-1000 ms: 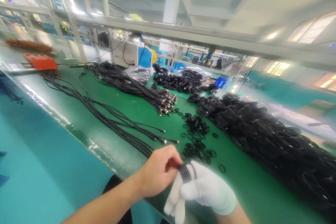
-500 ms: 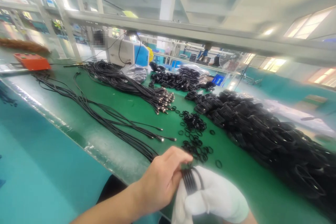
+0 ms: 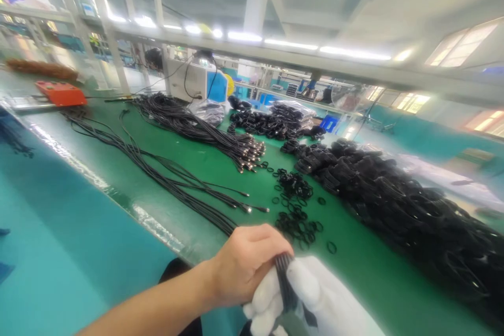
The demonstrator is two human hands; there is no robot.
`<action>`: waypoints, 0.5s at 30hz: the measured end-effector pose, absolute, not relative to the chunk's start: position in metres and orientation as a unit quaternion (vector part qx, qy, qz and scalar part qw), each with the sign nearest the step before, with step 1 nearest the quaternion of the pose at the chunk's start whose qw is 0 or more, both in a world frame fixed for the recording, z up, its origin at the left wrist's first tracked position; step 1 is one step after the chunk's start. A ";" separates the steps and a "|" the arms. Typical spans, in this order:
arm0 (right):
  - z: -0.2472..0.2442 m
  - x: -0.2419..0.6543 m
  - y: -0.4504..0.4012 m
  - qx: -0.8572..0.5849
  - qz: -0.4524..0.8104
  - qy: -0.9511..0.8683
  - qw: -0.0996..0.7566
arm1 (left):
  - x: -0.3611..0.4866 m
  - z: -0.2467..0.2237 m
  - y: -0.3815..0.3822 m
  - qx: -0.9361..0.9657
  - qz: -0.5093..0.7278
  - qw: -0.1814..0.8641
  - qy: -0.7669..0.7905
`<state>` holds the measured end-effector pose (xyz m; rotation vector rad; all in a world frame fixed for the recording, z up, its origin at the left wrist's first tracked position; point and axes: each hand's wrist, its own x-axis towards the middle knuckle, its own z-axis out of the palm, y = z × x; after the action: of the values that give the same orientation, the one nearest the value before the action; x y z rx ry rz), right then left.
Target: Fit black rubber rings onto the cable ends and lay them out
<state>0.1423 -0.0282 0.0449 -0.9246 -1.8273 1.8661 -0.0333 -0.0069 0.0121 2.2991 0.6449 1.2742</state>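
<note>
My bare left hand (image 3: pixel 250 262) is closed on a bundle of black cables (image 3: pixel 285 283) near the bottom centre. Against it, my right hand (image 3: pixel 311 294) in a white glove has its fingers wrapped round the same bundle. The cables pass between the two hands. More of their length (image 3: pixel 189 202) trails across the green table toward the back left. Just beyond my hands lie loose black rings (image 3: pixel 299 223), with a denser heap of rings (image 3: pixel 295 185) behind them.
A large pile of coiled black cables (image 3: pixel 378 194) runs along the right. Behind the left hand lies a cable bundle with metal tips (image 3: pixel 252 152). A red box (image 3: pixel 63 93) sits far left, and a white and blue machine (image 3: pixel 192 81) stands at the back.
The black ring that was at my gloved fingers is no longer visible there. My left hand has moved slightly right, and more of the bundle shows below it. The view has shifted a little.
</note>
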 end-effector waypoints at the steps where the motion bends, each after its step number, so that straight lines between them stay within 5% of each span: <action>1: 0.048 0.146 -0.031 -0.346 0.646 -0.648 0.206 | -0.034 0.013 -0.007 0.827 0.458 0.223 0.235; 6: 0.056 0.163 -0.035 -0.440 0.550 -0.629 0.329 | -0.034 0.018 -0.005 0.813 0.430 0.234 0.316; 10: 0.047 0.152 -0.029 -0.491 0.463 -0.669 0.312 | -0.030 0.022 -0.004 0.818 0.387 0.238 0.353; 15: 0.035 0.138 -0.006 -0.335 0.598 -0.665 0.296 | -0.029 0.028 -0.004 0.796 0.392 0.289 0.359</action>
<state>0.1378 -0.0064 0.0354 -0.8909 -1.7693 1.5900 -0.0285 -0.0040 0.0278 2.1253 0.9571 1.0449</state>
